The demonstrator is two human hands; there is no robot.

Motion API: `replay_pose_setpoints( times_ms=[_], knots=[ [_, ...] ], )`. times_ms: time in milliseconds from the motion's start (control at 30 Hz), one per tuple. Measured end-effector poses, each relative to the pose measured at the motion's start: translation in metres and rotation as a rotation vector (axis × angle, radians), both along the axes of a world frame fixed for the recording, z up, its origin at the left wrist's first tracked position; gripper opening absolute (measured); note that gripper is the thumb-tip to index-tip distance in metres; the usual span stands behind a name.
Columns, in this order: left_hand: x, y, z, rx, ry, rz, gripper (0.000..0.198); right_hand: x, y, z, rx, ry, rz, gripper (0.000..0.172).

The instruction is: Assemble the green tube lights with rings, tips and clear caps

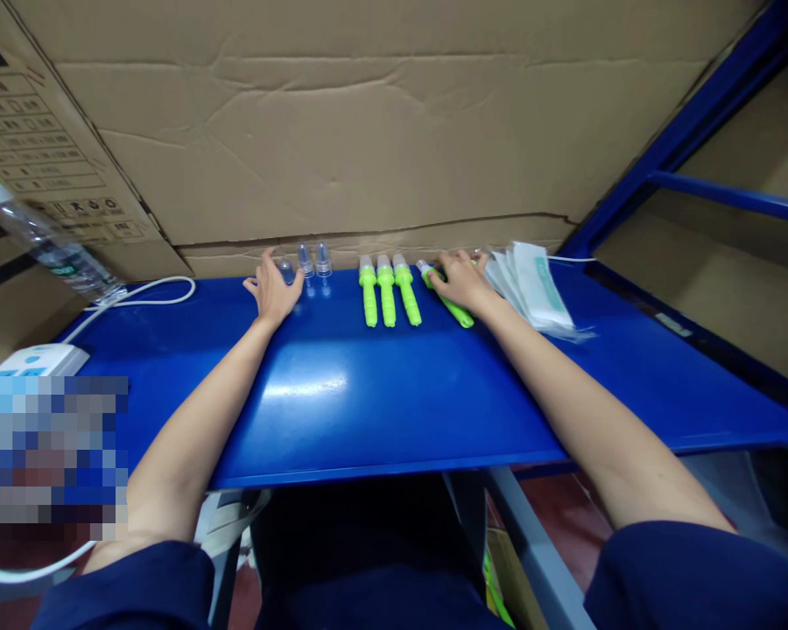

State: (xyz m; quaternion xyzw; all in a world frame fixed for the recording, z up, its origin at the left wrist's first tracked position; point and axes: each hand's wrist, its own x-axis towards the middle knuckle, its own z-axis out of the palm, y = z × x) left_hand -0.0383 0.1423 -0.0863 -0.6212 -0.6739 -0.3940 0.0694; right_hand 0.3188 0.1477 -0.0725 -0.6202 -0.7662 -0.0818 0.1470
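Observation:
My left hand (274, 293) is at the back of the blue table, thumb and fingers spread around a small clear plastic cap (287, 270). I cannot tell whether they touch it. Just to its right, two more clear caps (313, 261) stand upright. My right hand (461, 280) is closed over a lime-green pen-shaped device (456, 311) lying slanted on the table; the fingers hide its middle, and its pale narrow tip shows beyond the thumb. Between my hands, three similar lime-green devices with translucent caps (385, 293) lie in a row.
Flat white-and-green packets in clear wrapping (535, 289) lie right of my right hand. A clear water bottle (59, 249), a white cable (164, 284) and a white power strip (45, 359) are at the left. A cardboard wall (368, 140) backs the blue table (381, 394).

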Motion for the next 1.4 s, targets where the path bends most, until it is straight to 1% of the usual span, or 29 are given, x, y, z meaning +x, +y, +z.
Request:
replay_pose_setpoints(
  times_ms=[100, 233, 333, 433, 533, 633, 800, 900, 967, 1067, 1167, 1267, 1333, 1400],
  knots=[
    [0.0, -0.001, 0.001, 0.024, 0.037, -0.033, 0.055, -0.001, -0.002, 0.001, 0.002, -0.027, -0.005, 0.038],
    [0.001, -0.002, 0.002, -0.016, 0.131, -0.023, 0.043, -0.001, -0.003, 0.002, -0.004, -0.078, 0.008, 0.038],
    [0.003, -0.003, 0.003, -0.027, 0.196, -0.067, 0.046, -0.001, -0.004, 0.005, -0.051, -0.097, 0.028, 0.048],
    [0.006, -0.005, 0.004, -0.045, 0.259, -0.1, 0.05, -0.004, -0.006, 0.007, -0.117, -0.091, -0.001, 0.055],
    [0.008, -0.005, 0.006, -0.084, 0.309, -0.097, 0.051, -0.008, -0.007, 0.008, -0.173, -0.079, -0.039, 0.052],
    [0.01, -0.006, 0.008, -0.139, 0.328, -0.095, 0.048, -0.009, -0.006, 0.007, -0.197, -0.044, -0.07, 0.047],
    [0.01, -0.007, 0.01, -0.196, 0.308, -0.135, 0.047, -0.009, -0.006, 0.006, -0.136, 0.038, -0.071, 0.048],
    [0.009, -0.007, 0.008, -0.189, 0.309, -0.133, 0.054, -0.01, -0.007, 0.006, -0.07, 0.099, -0.052, 0.046],
    [0.009, -0.007, 0.006, -0.15, 0.289, -0.146, 0.06, -0.01, -0.006, 0.004, -0.013, 0.137, -0.007, 0.045],
    [0.009, -0.007, 0.003, -0.052, 0.206, -0.201, 0.068, -0.01, -0.002, -0.001, 0.114, 0.19, 0.094, 0.045],
    [0.012, -0.003, 0.0, 0.067, 0.023, -0.271, 0.069, -0.014, -0.001, -0.005, 0.219, 0.216, 0.205, 0.043],
    [0.018, 0.005, -0.008, 0.135, -0.281, -0.369, 0.068, -0.023, -0.009, -0.003, 0.235, 0.161, 0.323, 0.043],
    [0.023, 0.012, -0.013, 0.132, -0.487, -0.454, 0.069, -0.032, -0.019, 0.001, 0.213, 0.082, 0.391, 0.045],
    [0.029, 0.017, -0.017, 0.094, -0.633, -0.517, 0.07, -0.043, -0.029, 0.004, 0.192, -0.002, 0.439, 0.044]
  ],
)
